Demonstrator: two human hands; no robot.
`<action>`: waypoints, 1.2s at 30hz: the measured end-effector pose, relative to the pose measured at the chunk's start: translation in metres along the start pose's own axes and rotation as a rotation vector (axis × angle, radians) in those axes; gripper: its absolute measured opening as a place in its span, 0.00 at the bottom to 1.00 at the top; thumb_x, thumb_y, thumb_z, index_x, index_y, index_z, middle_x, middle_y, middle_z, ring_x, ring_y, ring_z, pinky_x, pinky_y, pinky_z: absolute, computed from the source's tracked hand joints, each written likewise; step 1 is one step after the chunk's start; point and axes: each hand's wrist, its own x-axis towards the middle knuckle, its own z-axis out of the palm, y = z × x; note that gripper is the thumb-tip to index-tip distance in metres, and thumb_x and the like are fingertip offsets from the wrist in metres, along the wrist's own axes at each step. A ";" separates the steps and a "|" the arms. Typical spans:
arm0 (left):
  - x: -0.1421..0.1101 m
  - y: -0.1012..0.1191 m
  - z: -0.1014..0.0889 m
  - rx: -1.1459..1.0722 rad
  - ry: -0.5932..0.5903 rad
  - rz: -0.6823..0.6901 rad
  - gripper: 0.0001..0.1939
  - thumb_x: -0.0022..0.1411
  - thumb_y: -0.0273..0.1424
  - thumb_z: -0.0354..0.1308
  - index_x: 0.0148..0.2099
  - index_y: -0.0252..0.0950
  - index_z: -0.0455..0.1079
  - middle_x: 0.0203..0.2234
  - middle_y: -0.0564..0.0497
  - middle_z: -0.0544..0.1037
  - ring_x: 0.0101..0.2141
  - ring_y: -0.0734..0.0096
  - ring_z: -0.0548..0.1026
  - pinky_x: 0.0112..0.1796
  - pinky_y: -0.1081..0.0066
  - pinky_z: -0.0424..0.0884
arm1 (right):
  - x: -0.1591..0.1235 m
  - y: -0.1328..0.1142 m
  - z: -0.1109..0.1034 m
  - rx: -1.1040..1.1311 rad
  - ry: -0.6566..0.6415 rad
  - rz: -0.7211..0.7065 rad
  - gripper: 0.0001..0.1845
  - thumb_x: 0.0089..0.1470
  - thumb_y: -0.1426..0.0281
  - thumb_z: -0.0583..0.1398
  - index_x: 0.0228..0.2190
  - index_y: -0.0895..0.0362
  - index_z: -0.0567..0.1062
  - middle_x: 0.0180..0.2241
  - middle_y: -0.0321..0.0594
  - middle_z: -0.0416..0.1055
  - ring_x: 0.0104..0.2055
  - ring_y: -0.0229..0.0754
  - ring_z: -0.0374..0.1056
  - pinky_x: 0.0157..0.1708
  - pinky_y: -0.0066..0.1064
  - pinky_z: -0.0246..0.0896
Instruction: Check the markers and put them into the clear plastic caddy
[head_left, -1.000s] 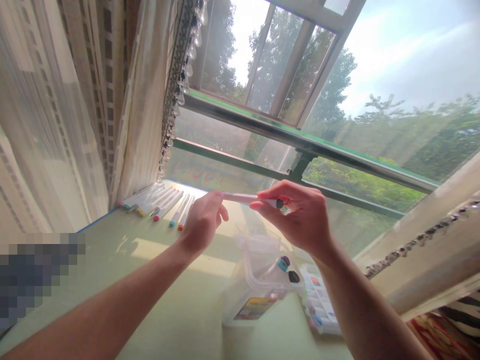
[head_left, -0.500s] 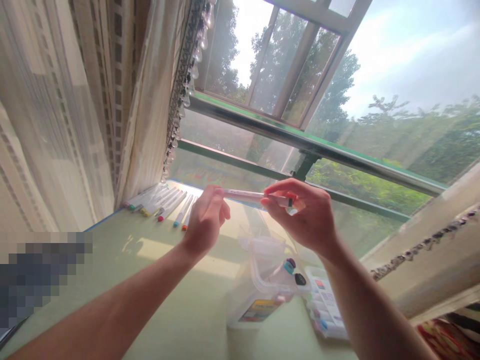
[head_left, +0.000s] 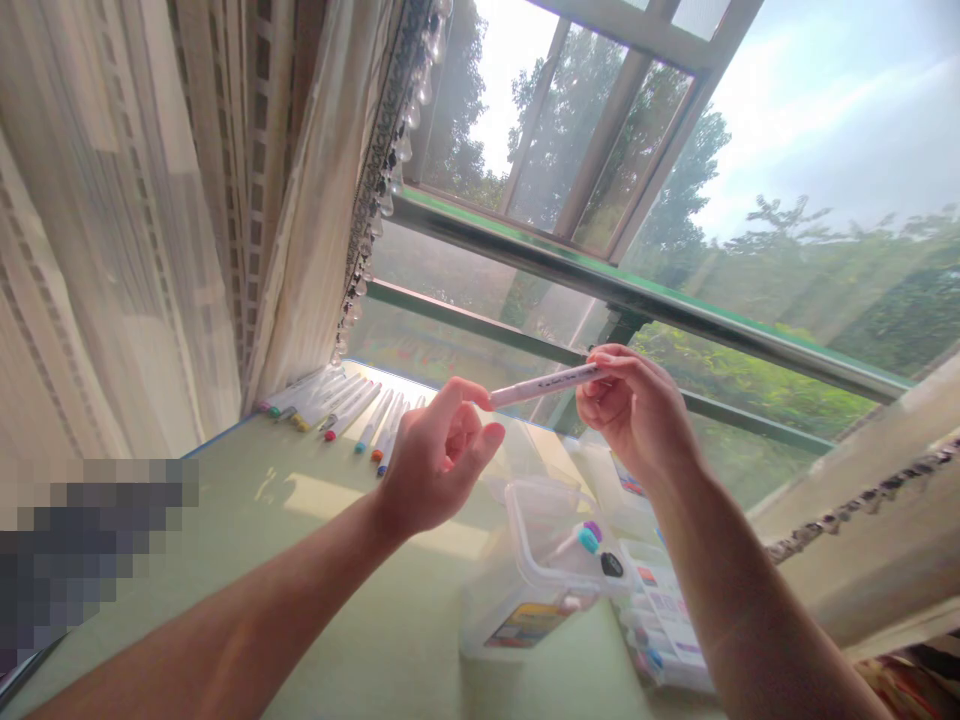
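1. Marker (head_left: 544, 384): one, in the air between both hands, tilted, raised off the table (head_left: 360, 620).
2. Right hand (head_left: 641, 405): I see its fingers pinched around the marker's right end.
3. Left hand (head_left: 439, 455): loosely open, index fingertip at the marker's left end, thumb apart below it; no real grip.
4. Handling, my guess: light, stiff, smooth plastic, so a bit slippery and apt to roll; not very fragile. I'd take the barrel near its middle, thumb against two fingers, light squeeze.
5. Counts: two hands, one held marker, one clear tub (head_left: 480, 612) on the table. In the tub I get one purple cap (head_left: 593, 530), one teal cap (head_left: 588, 541), one black piece (head_left: 611, 564).
6. Row of markers (head_left: 352, 408), far left: maybe eight or more; they overlap in glare, so I can't fix the number.
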 end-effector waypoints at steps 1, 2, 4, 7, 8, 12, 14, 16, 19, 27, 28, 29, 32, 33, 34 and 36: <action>-0.001 0.001 -0.001 0.016 -0.014 0.015 0.10 0.70 0.39 0.55 0.44 0.38 0.66 0.19 0.61 0.64 0.19 0.77 0.61 0.24 0.74 0.57 | 0.003 0.000 -0.003 0.043 0.003 0.043 0.07 0.45 0.69 0.66 0.23 0.56 0.73 0.15 0.30 0.65 0.14 0.31 0.57 0.12 0.23 0.50; -0.001 0.002 -0.002 0.032 -0.026 0.021 0.09 0.69 0.38 0.54 0.44 0.38 0.66 0.19 0.61 0.63 0.19 0.77 0.60 0.25 0.73 0.57 | 0.006 0.000 -0.006 0.073 -0.002 0.084 0.07 0.44 0.70 0.65 0.21 0.56 0.72 0.15 0.29 0.63 0.14 0.31 0.56 0.12 0.23 0.49; -0.001 0.003 -0.003 0.063 -0.043 0.017 0.08 0.68 0.36 0.53 0.43 0.38 0.67 0.19 0.61 0.63 0.20 0.76 0.60 0.25 0.73 0.57 | 0.010 0.000 -0.013 0.097 -0.020 0.145 0.08 0.42 0.70 0.64 0.20 0.56 0.70 0.14 0.29 0.61 0.13 0.30 0.54 0.12 0.23 0.48; -0.001 0.003 -0.004 0.097 -0.052 0.019 0.07 0.66 0.34 0.52 0.42 0.38 0.68 0.19 0.61 0.63 0.20 0.76 0.60 0.25 0.73 0.58 | 0.013 0.001 -0.018 0.101 -0.046 0.177 0.08 0.42 0.70 0.64 0.19 0.55 0.69 0.15 0.30 0.61 0.14 0.31 0.53 0.12 0.23 0.48; -0.001 0.003 -0.004 0.102 -0.056 0.025 0.06 0.66 0.33 0.52 0.42 0.38 0.68 0.19 0.61 0.63 0.20 0.76 0.60 0.26 0.73 0.58 | 0.012 0.001 -0.018 0.105 -0.048 0.179 0.08 0.42 0.70 0.64 0.19 0.55 0.69 0.15 0.30 0.61 0.14 0.31 0.53 0.12 0.23 0.48; -0.001 0.001 -0.004 0.105 -0.066 0.050 0.06 0.66 0.31 0.52 0.42 0.37 0.68 0.18 0.62 0.62 0.19 0.77 0.60 0.25 0.74 0.58 | 0.009 -0.001 -0.015 0.111 -0.054 0.183 0.07 0.43 0.70 0.64 0.20 0.56 0.70 0.15 0.30 0.62 0.14 0.31 0.54 0.13 0.23 0.49; -0.001 0.001 -0.003 0.106 -0.066 0.051 0.05 0.66 0.31 0.52 0.42 0.37 0.68 0.18 0.62 0.62 0.19 0.77 0.59 0.25 0.74 0.58 | 0.007 -0.003 -0.012 0.106 -0.053 0.190 0.06 0.43 0.70 0.63 0.20 0.56 0.70 0.15 0.30 0.61 0.14 0.31 0.54 0.13 0.23 0.48; -0.001 0.001 -0.003 0.108 -0.071 0.051 0.05 0.65 0.30 0.52 0.42 0.37 0.68 0.18 0.63 0.62 0.19 0.77 0.59 0.25 0.74 0.58 | 0.006 -0.006 -0.010 0.104 -0.044 0.194 0.06 0.43 0.71 0.63 0.21 0.56 0.70 0.15 0.29 0.60 0.14 0.30 0.53 0.13 0.23 0.47; -0.001 0.001 -0.003 0.111 -0.079 0.058 0.04 0.63 0.29 0.53 0.42 0.38 0.67 0.18 0.63 0.62 0.19 0.77 0.58 0.25 0.75 0.58 | 0.004 -0.008 -0.008 0.100 -0.045 0.169 0.07 0.42 0.71 0.63 0.21 0.55 0.68 0.15 0.28 0.58 0.14 0.30 0.50 0.13 0.23 0.45; -0.001 0.001 -0.002 0.142 -0.090 0.068 0.05 0.62 0.29 0.53 0.42 0.38 0.67 0.18 0.63 0.63 0.19 0.77 0.59 0.25 0.75 0.59 | -0.004 -0.016 -0.001 0.103 -0.029 0.162 0.08 0.41 0.70 0.65 0.21 0.55 0.69 0.16 0.27 0.57 0.15 0.30 0.49 0.13 0.22 0.44; -0.001 0.001 -0.002 0.148 -0.089 0.070 0.05 0.63 0.29 0.53 0.42 0.38 0.67 0.18 0.63 0.63 0.19 0.77 0.59 0.25 0.74 0.59 | -0.005 -0.017 -0.001 0.105 -0.027 0.158 0.08 0.41 0.70 0.66 0.22 0.55 0.69 0.16 0.27 0.57 0.15 0.30 0.48 0.13 0.22 0.44; -0.001 0.001 -0.002 0.156 -0.086 0.071 0.05 0.63 0.29 0.53 0.42 0.38 0.67 0.18 0.63 0.63 0.19 0.77 0.59 0.25 0.74 0.59 | -0.006 -0.019 -0.001 0.105 -0.027 0.151 0.09 0.41 0.70 0.66 0.22 0.55 0.69 0.16 0.27 0.57 0.15 0.30 0.48 0.13 0.22 0.44; 0.000 0.001 -0.003 0.178 -0.070 0.069 0.04 0.63 0.29 0.52 0.41 0.38 0.67 0.18 0.63 0.62 0.19 0.77 0.59 0.25 0.74 0.59 | -0.014 -0.022 -0.002 0.092 -0.023 0.131 0.12 0.43 0.69 0.68 0.22 0.55 0.68 0.16 0.26 0.56 0.15 0.29 0.49 0.14 0.22 0.44; 0.000 0.001 -0.003 0.183 -0.066 0.068 0.04 0.63 0.29 0.52 0.41 0.38 0.67 0.18 0.63 0.62 0.19 0.76 0.60 0.25 0.74 0.59 | -0.017 -0.022 -0.004 0.084 -0.015 0.125 0.14 0.44 0.68 0.69 0.22 0.55 0.68 0.16 0.26 0.56 0.15 0.29 0.49 0.14 0.22 0.45; 0.000 0.000 -0.003 0.183 -0.061 0.072 0.05 0.63 0.29 0.52 0.41 0.38 0.67 0.18 0.63 0.62 0.19 0.76 0.60 0.25 0.75 0.59 | -0.021 -0.023 -0.005 0.076 -0.002 0.115 0.15 0.44 0.67 0.70 0.22 0.55 0.68 0.16 0.26 0.56 0.15 0.28 0.49 0.14 0.21 0.45; 0.001 0.000 -0.003 0.189 -0.047 0.081 0.05 0.64 0.30 0.52 0.41 0.38 0.68 0.17 0.63 0.61 0.19 0.76 0.59 0.25 0.75 0.59 | -0.030 -0.023 -0.008 0.058 0.026 0.082 0.16 0.44 0.65 0.72 0.23 0.56 0.69 0.17 0.26 0.58 0.15 0.27 0.51 0.14 0.21 0.45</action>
